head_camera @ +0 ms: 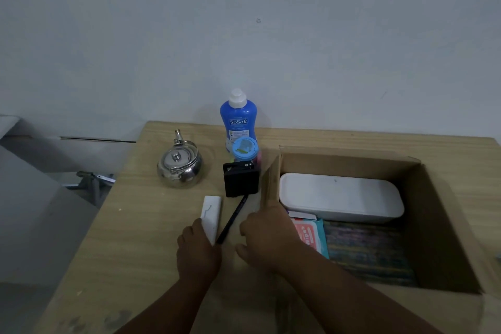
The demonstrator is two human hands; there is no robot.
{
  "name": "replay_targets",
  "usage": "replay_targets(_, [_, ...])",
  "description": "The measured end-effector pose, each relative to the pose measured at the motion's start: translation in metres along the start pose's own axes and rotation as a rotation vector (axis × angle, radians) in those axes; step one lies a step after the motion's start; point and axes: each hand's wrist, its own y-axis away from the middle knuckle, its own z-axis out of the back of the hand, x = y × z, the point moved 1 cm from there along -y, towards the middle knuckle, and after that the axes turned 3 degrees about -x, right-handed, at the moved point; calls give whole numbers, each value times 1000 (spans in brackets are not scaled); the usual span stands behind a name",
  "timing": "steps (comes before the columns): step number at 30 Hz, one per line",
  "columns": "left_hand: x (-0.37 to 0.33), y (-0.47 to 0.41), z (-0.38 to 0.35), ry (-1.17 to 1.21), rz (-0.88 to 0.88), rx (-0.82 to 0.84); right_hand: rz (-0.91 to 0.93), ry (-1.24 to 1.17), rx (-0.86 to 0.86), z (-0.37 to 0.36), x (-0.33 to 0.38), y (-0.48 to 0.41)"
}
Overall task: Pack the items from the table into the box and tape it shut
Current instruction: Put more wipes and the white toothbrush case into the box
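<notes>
My left hand (pixel 198 248) is curled round the near end of the white bar (pixel 211 217), which lies flat on the table (pixel 135 225). My right hand (pixel 267 234) arches just beside the box's left wall; I cannot tell whether its fingers hold anything. The black pen (pixel 233 218) lies between my hands, touching the bar's near corner, so I should lift the bar straight up to avoid rolling the pen away.

The open box (pixel 439 225) holds a wipes pack (pixel 311 236) and striped cloth (pixel 368 247), with a long white case (pixel 340 196) behind them. The bar would probably fit best laid flat on the cloth.

On the table beyond wait a black gadget (pixel 240 181), a blue-lidded cup (pixel 244 150), a steel kettle (pixel 179 168) and a blue bottle (pixel 238 119).
</notes>
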Motion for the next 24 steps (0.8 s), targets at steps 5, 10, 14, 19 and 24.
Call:
replay_targets(5, [14, -4, 8, 219, -40, -45, -12, -150, -91, -4, -2, 2])
replay_targets(10, [13, -2, 38, 382, -245, -223, -34, -414, -222, 0, -5, 10])
replay_targets(14, [-18, 1, 72, 470, -389, -224, -98, -619, -340, -11, -7, 12])
replay_targets(19, [-71, 8, 105, 453, -650, -103, -175, -632, -740, -8, -21, 16])
replay_targets(24, [-122, 18, 111, 530, -790, 99, -100, -336, -831, -16, -71, 45])
